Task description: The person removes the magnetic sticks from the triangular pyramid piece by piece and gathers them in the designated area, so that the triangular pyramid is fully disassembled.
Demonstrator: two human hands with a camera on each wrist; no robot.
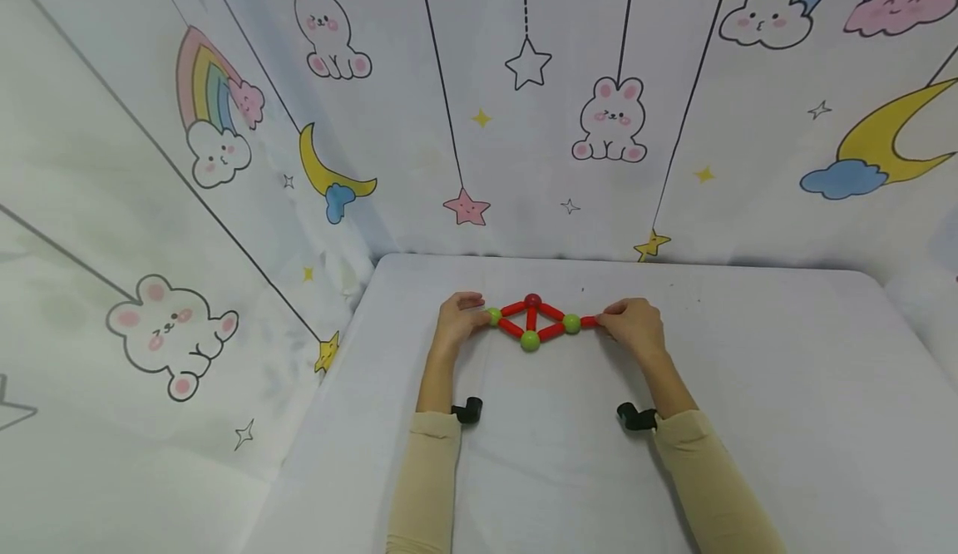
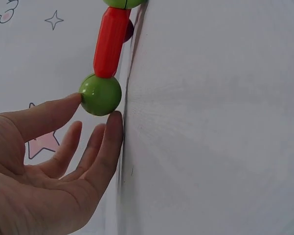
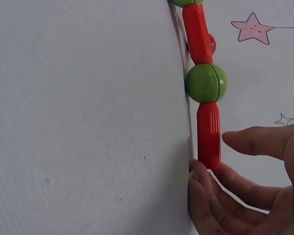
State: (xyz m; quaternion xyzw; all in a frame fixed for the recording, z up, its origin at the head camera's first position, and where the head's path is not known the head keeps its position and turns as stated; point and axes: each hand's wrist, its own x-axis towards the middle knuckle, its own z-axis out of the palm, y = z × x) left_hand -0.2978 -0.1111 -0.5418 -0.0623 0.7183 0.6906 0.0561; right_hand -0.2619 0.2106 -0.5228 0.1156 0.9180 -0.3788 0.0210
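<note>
A flat diamond of red rods [image 1: 551, 332] and balls lies on the white table [image 1: 748, 388]. It has a dark red ball [image 1: 532, 299] at the far corner, a green ball [image 1: 530, 340] at the near corner and a green ball [image 1: 572, 323] on the right. My left hand [image 1: 470, 314] pinches the left green ball [image 2: 100, 94] between thumb and a fingertip [image 2: 115, 122]. An extra red rod [image 3: 208, 134] sticks out rightward from the right green ball [image 3: 206, 82]. My right hand [image 1: 608, 321] holds that rod's free end, thumb [image 3: 249, 141] beside it and fingertips [image 3: 200, 174] under it.
Cloth walls printed with bunnies, stars and rainbows close in the table at the back [image 1: 524, 163] and on the left [image 1: 172, 329]. The table's left edge [image 1: 329, 404] runs close to my left forearm. Black camera mounts [image 1: 467, 409] sit on both wrists.
</note>
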